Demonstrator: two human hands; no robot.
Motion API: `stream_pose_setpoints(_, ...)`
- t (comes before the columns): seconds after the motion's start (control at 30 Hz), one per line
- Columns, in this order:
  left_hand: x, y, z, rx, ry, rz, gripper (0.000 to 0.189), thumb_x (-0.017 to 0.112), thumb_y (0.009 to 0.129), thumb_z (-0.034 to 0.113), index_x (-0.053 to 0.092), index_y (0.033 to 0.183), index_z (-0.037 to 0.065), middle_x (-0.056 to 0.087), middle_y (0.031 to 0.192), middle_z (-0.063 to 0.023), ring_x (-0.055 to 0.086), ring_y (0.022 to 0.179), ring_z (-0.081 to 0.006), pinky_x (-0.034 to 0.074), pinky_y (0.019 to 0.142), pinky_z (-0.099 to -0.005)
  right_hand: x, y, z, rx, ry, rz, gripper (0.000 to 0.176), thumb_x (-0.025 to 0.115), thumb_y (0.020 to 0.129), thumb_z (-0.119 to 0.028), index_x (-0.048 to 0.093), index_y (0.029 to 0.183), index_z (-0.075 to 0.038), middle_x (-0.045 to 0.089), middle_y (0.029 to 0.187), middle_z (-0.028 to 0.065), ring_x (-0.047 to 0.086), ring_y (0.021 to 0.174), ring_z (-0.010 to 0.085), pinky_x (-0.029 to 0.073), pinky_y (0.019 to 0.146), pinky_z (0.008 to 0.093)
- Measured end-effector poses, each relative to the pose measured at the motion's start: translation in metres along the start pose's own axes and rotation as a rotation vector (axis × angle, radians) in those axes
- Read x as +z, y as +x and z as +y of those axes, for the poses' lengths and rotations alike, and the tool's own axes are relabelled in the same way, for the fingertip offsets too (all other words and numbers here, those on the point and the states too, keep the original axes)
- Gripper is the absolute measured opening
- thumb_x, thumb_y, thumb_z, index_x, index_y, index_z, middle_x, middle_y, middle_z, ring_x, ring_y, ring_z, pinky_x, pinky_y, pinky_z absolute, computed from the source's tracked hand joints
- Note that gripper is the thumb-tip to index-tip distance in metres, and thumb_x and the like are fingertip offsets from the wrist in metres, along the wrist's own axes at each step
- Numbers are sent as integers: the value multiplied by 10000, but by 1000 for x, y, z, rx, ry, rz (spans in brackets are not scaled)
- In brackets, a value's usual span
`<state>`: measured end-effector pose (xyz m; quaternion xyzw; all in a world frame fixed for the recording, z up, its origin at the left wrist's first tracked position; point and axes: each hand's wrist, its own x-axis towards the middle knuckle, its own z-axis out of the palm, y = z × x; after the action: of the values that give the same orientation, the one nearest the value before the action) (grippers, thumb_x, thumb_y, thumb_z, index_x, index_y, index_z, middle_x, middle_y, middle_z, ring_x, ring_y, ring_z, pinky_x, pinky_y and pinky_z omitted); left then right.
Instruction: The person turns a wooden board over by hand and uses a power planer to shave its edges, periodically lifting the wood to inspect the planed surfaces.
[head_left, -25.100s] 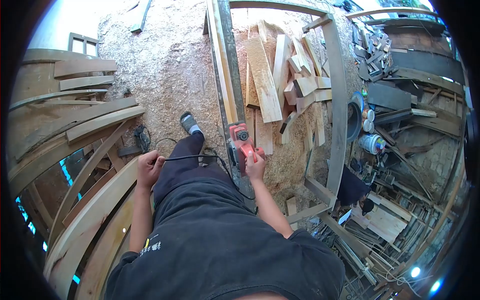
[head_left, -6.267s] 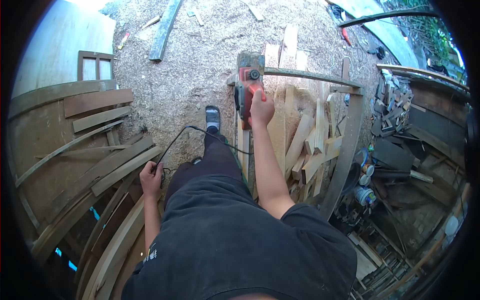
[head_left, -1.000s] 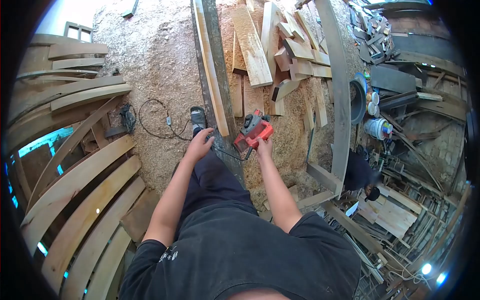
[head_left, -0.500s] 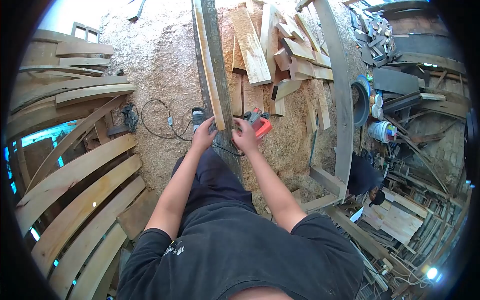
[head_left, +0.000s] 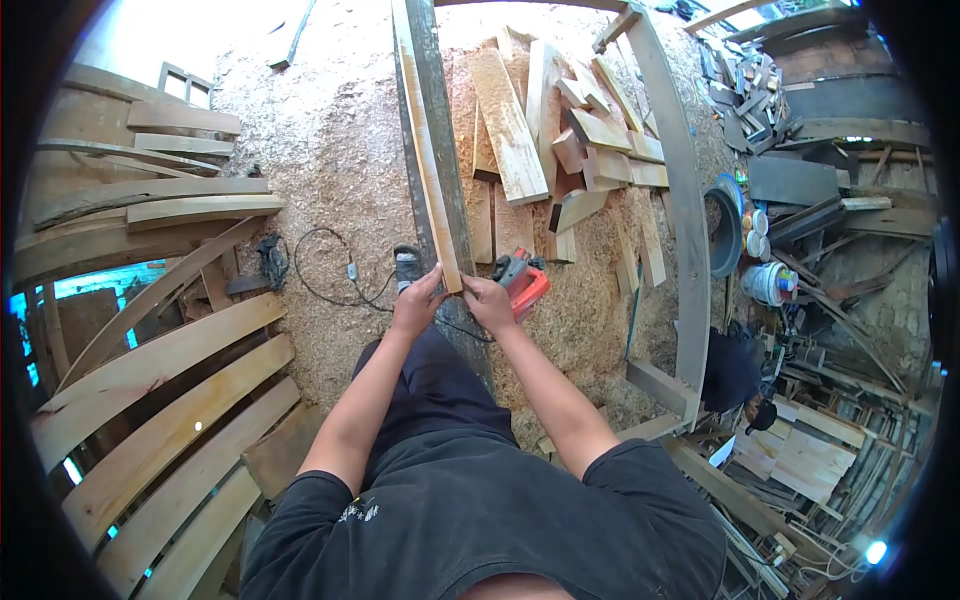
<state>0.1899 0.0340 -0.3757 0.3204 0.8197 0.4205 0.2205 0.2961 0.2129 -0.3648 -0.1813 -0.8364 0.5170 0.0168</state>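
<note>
A long, narrow wooden strip lies lengthwise along a dark, weathered beam, its near end towards me. On that end's left edge, my left hand is closed with its fingertips against the wood. From the opposite side my right hand grips the same end, thumb and fingers drawn together. Some fingertips are hidden beneath or behind the strip. Just beyond my right hand, a red and black electric planer rests beside the beam, with a dark cord running near my hands.
Cut boards and blocks are piled right of the beam. Curved planks lean at the left. Shavings cover the floor. A long grey timber frame stands to the right, with a person behind it and buckets nearby.
Both hands have come in closer to the strip's near end, from slightly apart to touching its sides. The whole view has shifted, so the surroundings sit a little lower.
</note>
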Motion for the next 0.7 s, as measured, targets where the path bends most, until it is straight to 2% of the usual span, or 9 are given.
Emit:
stream_pose_setpoints(0.1, -23, -3, 30, 82, -27, 67, 612, 764, 917, 99, 556, 1490, 49, 606, 1461, -187, 594, 1339, -335, 524, 1051, -406, -18, 1, -28, -233, 2, 74, 431, 690, 886, -31, 690, 1317, -25, 720, 1203, 242, 700, 1146, 381, 564, 963, 427)
stream_pose_setpoints(0.3, -94, 8, 138, 236, -27, 257, 558, 741, 944, 97, 573, 1471, 23, 595, 1462, -220, 600, 1340, -345, 541, 1032, -401, -70, 8, -134, -262, 127, 167, 370, 719, 941, -94, 700, 1300, -10, 701, 1278, 241, 674, 1226, 373, 558, 1008, 404)
stream_pose_setpoints(0.33, -108, 15, 158, 221, -98, 298, 556, 738, 943, 84, 574, 1471, 24, 603, 1448, -230, 622, 1315, -342, 553, 1008, -393, -81, 15, -159, -298, 165, 189, 319, 716, 965, -127, 724, 1262, -10, 737, 1159, 244, 738, 1090, 355, 588, 891, 388)
stream_pose_setpoints(0.37, -122, 22, 179, 207, -172, 336, 554, 735, 943, 71, 575, 1471, 25, 612, 1433, -240, 644, 1290, -339, 566, 984, -384, -95, 23, -189, -312, 161, 197, 319, 716, 965, -127, 724, 1262, -10, 737, 1159, 244, 738, 1090, 355, 588, 891, 388)
stream_pose_setpoints(0.4, -137, 32, 199, 251, -176, 415, 501, 720, 963, 90, 604, 1445, 21, 701, 1272, -259, 746, 1111, -322, 588, 862, -362, -110, 29, -220, -327, 61, 237, 311, 706, 982, -122, 723, 1273, -13, 755, 1055, 219, 750, 969, 254, 581, 804, 350)
stream_pose_setpoints(0.43, -153, 41, 220, 267, -174, 421, 501, 720, 963, 90, 604, 1445, 21, 701, 1272, -259, 746, 1111, -322, 588, 862, -362, -124, 37, -248, -343, -38, 278, 304, 697, 999, -117, 722, 1284, -15, 773, 951, 193, 763, 848, 153, 573, 717, 311)
stream_pose_setpoints(0.5, -185, 58, 256, 134, -158, 492, 422, 695, 999, 142, 646, 1398, 14, 762, 1052, -244, 781, 914, -236, 572, 749, -347, -144, 58, -294, -389, 14, 324, 275, 698, 1002, -133, 741, 1245, -15, 762, 892, 191, 753, 815, 140, 564, 690, 311)
stream_pose_setpoints(0.57, -213, 80, 285, 168, -210, 578, 372, 669, 1033, 226, 687, 1350, 31, 763, 877, -219, 745, 802, -144, 543, 681, -338, -163, 74, -342, -361, 88, 360, 250, 705, 1005, -171, 766, 1185, -8, 776, 849, 158, 755, 800, 127, 563, 681, 292)
stream_pose_setpoints(0.7, -255, 122, 312, 220, -358, 674, 361, 653, 1048, 320, 734, 1283, 59, 779, 862, -181, 735, 813, -111, 555, 695, -322, -180, 117, -393, -383, 226, 376, 274, 716, 1008, -215, 774, 1158, 8, 802, 875, 94, 759, 806, 116, 600, 705, 266)
